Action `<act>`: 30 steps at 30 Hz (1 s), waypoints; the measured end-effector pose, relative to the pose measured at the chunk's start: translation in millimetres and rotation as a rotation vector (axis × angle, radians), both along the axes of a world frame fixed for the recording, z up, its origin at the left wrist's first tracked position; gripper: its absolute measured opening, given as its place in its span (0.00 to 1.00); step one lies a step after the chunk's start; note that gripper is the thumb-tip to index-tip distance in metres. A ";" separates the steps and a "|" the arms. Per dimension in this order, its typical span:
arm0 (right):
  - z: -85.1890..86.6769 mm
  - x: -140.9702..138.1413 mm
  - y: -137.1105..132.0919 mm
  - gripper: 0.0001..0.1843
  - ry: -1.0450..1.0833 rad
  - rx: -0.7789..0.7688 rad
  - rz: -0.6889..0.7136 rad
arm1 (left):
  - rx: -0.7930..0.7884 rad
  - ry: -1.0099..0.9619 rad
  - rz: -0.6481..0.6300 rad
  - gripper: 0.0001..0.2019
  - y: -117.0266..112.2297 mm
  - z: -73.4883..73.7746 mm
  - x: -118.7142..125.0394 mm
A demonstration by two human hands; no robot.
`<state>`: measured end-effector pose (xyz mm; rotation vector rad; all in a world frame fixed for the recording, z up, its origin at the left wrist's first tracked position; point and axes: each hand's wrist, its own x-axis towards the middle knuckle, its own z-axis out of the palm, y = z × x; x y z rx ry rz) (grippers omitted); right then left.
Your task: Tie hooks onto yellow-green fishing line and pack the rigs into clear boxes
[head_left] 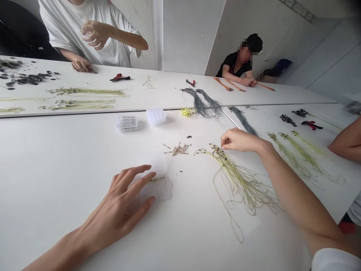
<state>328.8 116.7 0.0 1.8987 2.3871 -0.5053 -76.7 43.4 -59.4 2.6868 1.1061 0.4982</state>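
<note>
My left hand [124,199] is spread, palm down, over a clear plastic box [166,188]. Inside the box lies a short yellow-green corded piece [158,179], close to my index fingertip. My right hand [235,140] has thumb and fingers pinched together at the hook end of a bundle of yellow-green corded fishing rigs [237,177]; whatever is between the fingertips is hidden. The rigs' loops fan out toward me beneath my forearm. Between my hands sits a small pile of brassy metal swivels or clips [179,149], with tiny black pieces [189,137] behind it.
Two clear boxes [126,123] [156,116] stand beyond my left hand. Grey corded bundles [200,101] and a yellow coil [187,112] lie near the table seam. Pliers [120,77] are farther back. Two people [90,34] [239,64] sit opposite; another person's arm [346,139] is at right.
</note>
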 end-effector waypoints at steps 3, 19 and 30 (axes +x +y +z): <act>-15.4 0.5 -6.4 0.07 0.016 0.012 0.001 | 0.006 -0.023 0.022 0.23 -0.2 0.3 2.4; -26.8 11.3 -13.0 0.08 0.095 0.133 -0.031 | -0.016 -0.048 0.035 0.24 1.1 -1.4 3.8; 14.6 12.7 -29.3 0.06 1.090 0.399 -0.147 | -0.031 -0.029 0.041 0.24 1.4 -1.4 3.7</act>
